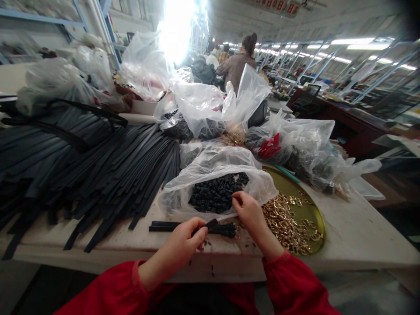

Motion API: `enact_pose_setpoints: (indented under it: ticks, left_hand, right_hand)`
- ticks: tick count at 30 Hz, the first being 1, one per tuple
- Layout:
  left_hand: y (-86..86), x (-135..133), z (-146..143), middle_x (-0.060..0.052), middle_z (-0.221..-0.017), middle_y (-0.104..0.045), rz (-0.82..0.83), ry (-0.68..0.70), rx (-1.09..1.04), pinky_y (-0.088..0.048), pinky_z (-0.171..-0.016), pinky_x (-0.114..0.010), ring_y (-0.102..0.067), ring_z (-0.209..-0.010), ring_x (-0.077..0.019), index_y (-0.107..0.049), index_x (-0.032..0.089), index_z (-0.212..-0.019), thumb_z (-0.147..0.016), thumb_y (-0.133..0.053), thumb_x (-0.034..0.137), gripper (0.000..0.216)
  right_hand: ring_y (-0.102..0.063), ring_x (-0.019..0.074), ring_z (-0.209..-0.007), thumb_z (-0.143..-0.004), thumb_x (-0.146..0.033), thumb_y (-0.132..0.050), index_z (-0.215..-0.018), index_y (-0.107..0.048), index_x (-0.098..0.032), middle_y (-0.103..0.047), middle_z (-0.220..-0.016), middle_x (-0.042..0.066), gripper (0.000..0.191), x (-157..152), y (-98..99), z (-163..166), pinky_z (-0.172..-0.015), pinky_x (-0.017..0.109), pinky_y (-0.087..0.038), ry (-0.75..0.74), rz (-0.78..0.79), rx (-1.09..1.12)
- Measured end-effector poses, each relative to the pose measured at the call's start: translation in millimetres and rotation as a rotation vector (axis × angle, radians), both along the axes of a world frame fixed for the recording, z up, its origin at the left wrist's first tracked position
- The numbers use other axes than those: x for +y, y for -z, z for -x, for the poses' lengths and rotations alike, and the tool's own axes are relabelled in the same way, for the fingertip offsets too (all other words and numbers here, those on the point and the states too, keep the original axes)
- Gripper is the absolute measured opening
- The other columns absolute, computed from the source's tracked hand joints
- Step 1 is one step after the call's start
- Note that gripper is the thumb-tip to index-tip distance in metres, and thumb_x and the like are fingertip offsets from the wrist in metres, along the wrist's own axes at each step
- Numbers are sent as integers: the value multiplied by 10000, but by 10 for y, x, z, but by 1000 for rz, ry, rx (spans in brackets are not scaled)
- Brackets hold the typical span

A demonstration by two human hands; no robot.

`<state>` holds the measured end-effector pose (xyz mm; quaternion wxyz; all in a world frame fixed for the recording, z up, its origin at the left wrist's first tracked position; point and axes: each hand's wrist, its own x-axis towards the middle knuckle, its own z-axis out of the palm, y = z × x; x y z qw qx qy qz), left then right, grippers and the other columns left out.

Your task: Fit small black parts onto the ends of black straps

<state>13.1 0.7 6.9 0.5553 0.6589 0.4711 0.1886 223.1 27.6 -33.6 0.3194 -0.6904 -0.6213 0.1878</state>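
My left hand (187, 240) is closed in a pinch on a black strap (212, 222), whose end sticks out toward the right. Under and beside it on the table lie finished-looking black straps (162, 226) with small gold hooks at their right ends. At the edge of an open clear plastic bag (177, 188) is my right hand (249, 214), thumb and fingertips pressed together. Whatever those fingertips hold is too small to make out. Small black loops (210, 192) fill the bag. To the right, a round gold-coloured tray (320, 214) carries a heap of gold hooks (288, 223).
Long black straps (108, 170) are spread over the table's left side. More stuffed plastic bags (210, 105) line the back, one with a red piece (269, 146) at the right. A person (238, 65) stands farther off. The table's front edge (229, 267) runs close to me.
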Motion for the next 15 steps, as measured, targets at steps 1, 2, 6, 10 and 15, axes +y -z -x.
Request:
enact_pose_setpoints:
  ticks: [1, 2, 6, 10, 15]
  left_hand:
    - [-9, 7, -2, 40, -573, -454, -10, -26, -22, -338, -511, -214, -433, -533, -102, -533, 135, -852, -817, -406, 376, 274]
    - [-18, 9, -6, 41, -574, -460, -24, -50, -45, -340, -505, -212, -433, -530, -101, -535, 139, -864, -815, -418, 390, 281]
    - [-45, -46, -17, 17, -680, -564, -135, -101, -88, -387, -566, -220, -500, -623, -119, -560, 148, -863, -772, -518, 396, 268]
    - [-31, -192, 36, -5, -729, -616, -199, -93, -69, -409, -636, -229, -542, -677, -129, -578, 135, -813, -768, -532, 314, 190]
    - [33, -383, 112, 1, -727, -606, -256, -67, 43, -388, -578, -219, -522, -663, -127, -579, 138, -849, -779, -498, 305, 199]
  right_hand:
    - [-545, 163, -734, -813, -289, -453, -885, -533, -150, -602, -810, 68, 176, -76, -50, 43, -695, 293, -416, -6, 24, 180]
    - [-540, 143, -684, -796, -344, -493, -884, -523, -157, -602, -775, 46, 209, -162, -102, 104, -651, 271, -419, -16, 64, 404]
    - [-498, 86, -598, -670, -395, -660, -804, -520, -157, -580, -702, -8, 307, -542, -236, 475, -595, 218, -386, -41, 225, 1145]
    - [-448, 62, -583, -656, -366, -684, -767, -543, -150, -522, -656, -33, 280, -823, -207, 755, -582, 198, -353, -44, 222, 1274]
    - [-397, 64, -584, -667, -367, -670, -737, -553, -141, -487, -653, -32, 264, -986, -157, 791, -579, 202, -319, -42, 204, 1145]
